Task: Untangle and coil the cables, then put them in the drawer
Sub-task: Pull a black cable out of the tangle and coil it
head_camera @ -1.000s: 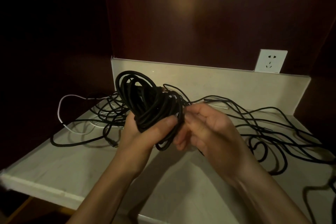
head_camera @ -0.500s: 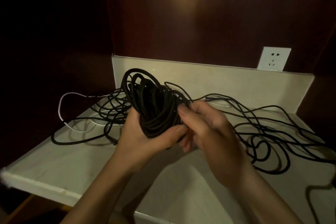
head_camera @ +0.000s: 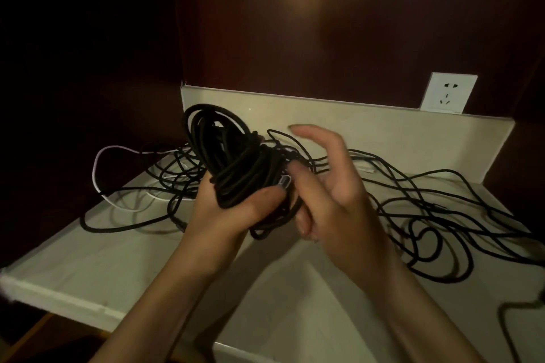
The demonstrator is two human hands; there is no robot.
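The left hand (head_camera: 236,209) grips the black cable coil (head_camera: 236,168) above the middle of the desk (head_camera: 88,259). The right hand (head_camera: 333,186) touches the coil's right side, thumb by its metal plug (head_camera: 284,180), the other fingers spread. Loose cables (head_camera: 442,215) lie towards the desk's right edge.

Dim, likely wooden wall (head_camera: 339,38); white socket (head_camera: 448,93).
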